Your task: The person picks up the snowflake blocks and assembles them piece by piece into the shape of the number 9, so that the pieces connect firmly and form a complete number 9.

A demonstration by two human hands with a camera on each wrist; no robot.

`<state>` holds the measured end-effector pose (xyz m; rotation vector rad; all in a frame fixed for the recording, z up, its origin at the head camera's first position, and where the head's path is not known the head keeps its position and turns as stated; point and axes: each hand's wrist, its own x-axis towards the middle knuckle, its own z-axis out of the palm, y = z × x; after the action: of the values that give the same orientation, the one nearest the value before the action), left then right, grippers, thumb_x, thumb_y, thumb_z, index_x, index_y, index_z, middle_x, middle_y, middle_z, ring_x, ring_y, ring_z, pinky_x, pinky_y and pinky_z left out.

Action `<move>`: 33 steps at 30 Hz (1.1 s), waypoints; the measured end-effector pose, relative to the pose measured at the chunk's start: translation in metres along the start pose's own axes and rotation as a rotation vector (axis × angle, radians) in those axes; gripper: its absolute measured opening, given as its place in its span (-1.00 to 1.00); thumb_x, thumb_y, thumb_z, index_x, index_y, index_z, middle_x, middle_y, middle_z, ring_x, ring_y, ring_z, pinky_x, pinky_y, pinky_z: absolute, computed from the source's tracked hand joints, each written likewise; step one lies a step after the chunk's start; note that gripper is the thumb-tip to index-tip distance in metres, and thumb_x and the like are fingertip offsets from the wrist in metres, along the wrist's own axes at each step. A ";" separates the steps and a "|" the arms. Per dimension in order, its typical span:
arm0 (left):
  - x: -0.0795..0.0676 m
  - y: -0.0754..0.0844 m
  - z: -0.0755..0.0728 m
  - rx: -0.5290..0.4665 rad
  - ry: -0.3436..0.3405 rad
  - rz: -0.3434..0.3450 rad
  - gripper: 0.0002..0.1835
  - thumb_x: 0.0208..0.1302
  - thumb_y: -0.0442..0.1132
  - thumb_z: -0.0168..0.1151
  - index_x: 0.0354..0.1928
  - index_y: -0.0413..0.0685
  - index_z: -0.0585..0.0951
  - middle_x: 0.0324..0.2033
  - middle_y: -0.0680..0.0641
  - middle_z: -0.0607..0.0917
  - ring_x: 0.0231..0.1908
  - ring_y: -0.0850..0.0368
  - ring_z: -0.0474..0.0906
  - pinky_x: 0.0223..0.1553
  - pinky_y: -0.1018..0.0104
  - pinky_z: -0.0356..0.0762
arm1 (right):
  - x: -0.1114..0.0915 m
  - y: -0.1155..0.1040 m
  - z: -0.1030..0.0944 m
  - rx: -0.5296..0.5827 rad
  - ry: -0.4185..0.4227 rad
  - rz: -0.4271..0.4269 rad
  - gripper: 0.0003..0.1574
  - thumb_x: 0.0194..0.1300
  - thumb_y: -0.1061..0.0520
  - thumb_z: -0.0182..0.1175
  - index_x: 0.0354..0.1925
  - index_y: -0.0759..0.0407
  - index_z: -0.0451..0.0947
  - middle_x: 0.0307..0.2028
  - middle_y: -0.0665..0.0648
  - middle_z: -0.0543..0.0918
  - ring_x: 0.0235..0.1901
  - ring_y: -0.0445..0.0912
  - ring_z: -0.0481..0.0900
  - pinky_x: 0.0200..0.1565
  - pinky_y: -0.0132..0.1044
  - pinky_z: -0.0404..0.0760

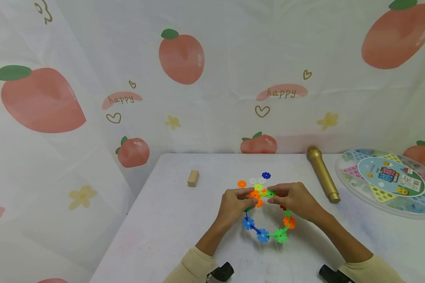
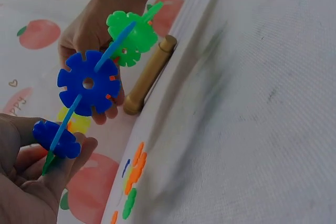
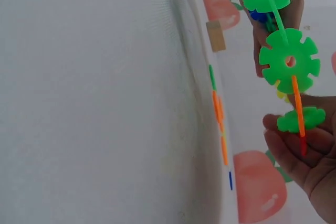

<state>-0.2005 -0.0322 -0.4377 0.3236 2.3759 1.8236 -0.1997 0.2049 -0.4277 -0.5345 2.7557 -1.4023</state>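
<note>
Both hands hold a chain of interlocking plastic snowflake discs in a loop, raised above the white table. The left hand [image 1: 233, 203] pinches the loop near an orange disc [image 1: 255, 194] at its far side. On the opposite side, the right hand [image 1: 299, 201] pinches a green disc [image 1: 270, 193] between thumb and fingers. Blue discs [image 1: 263, 236] and a light green disc [image 1: 280, 236] hang nearest the body, with an orange disc [image 1: 289, 222] at the right. In the left wrist view, a dark blue disc [image 2: 88, 83] hangs beside the left fingers. The right wrist view shows a green disc [image 3: 290, 60] above the right hand.
Loose discs lie beyond the hands, including an orange disc [image 1: 242, 184], a dark blue disc [image 1: 266, 175] and white discs [image 1: 256, 181]. A wooden block [image 1: 193, 178] sits far left. Rightward are a gold rod [image 1: 323, 174] and a round, compartmented plastic case [image 1: 354, 192].
</note>
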 end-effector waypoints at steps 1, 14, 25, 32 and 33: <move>0.000 0.001 0.000 0.004 0.001 -0.005 -0.61 0.34 -0.20 0.49 0.19 -0.11 0.77 -0.27 0.06 0.83 -0.32 0.28 0.69 -0.32 0.51 0.60 | 0.000 0.000 0.001 -0.003 -0.002 -0.003 -0.52 0.33 0.14 0.49 0.14 0.35 0.72 -0.24 0.11 0.83 -0.56 0.04 0.68 -0.43 -0.30 0.72; -0.001 0.003 0.002 0.033 0.001 -0.037 -0.62 0.33 -0.23 0.51 0.17 -0.09 0.78 -0.30 0.09 0.79 -0.33 0.27 0.66 -0.37 0.52 0.56 | -0.001 -0.003 0.002 0.001 -0.020 0.004 -0.53 0.35 0.12 0.48 0.13 0.35 0.73 -0.37 0.11 0.78 -0.62 -0.09 0.60 -0.49 -0.33 0.66; 0.001 0.000 -0.001 0.056 -0.020 -0.002 -0.60 0.35 -0.20 0.48 0.21 -0.04 0.75 -0.02 -0.02 0.75 -0.35 0.19 0.70 -0.17 0.40 0.72 | -0.001 -0.002 0.002 -0.014 -0.046 -0.039 -0.53 0.37 0.06 0.47 0.16 0.24 0.70 -0.44 0.01 0.66 -0.51 -0.15 0.58 -0.41 -0.33 0.66; 0.001 0.001 -0.003 0.152 0.000 0.042 -0.54 0.25 -0.22 0.59 0.19 -0.02 0.76 -0.09 -0.05 0.73 -0.24 0.20 0.70 -0.19 0.37 0.75 | -0.001 -0.002 0.005 0.001 -0.066 0.000 -0.55 0.37 0.07 0.46 0.15 0.22 0.71 -0.35 0.01 0.70 -0.42 -0.08 0.63 -0.38 -0.30 0.70; 0.000 0.001 -0.003 0.169 0.007 0.051 -0.54 0.24 -0.22 0.60 0.19 -0.02 0.76 -0.11 -0.05 0.73 -0.23 0.20 0.71 -0.19 0.37 0.76 | -0.001 -0.002 0.005 -0.001 -0.070 0.003 -0.54 0.37 0.06 0.46 0.16 0.22 0.71 -0.30 0.03 0.73 -0.40 -0.07 0.64 -0.37 -0.29 0.71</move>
<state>-0.2015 -0.0349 -0.4359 0.3996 2.5553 1.6499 -0.1975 0.2000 -0.4291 -0.5676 2.7020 -1.3546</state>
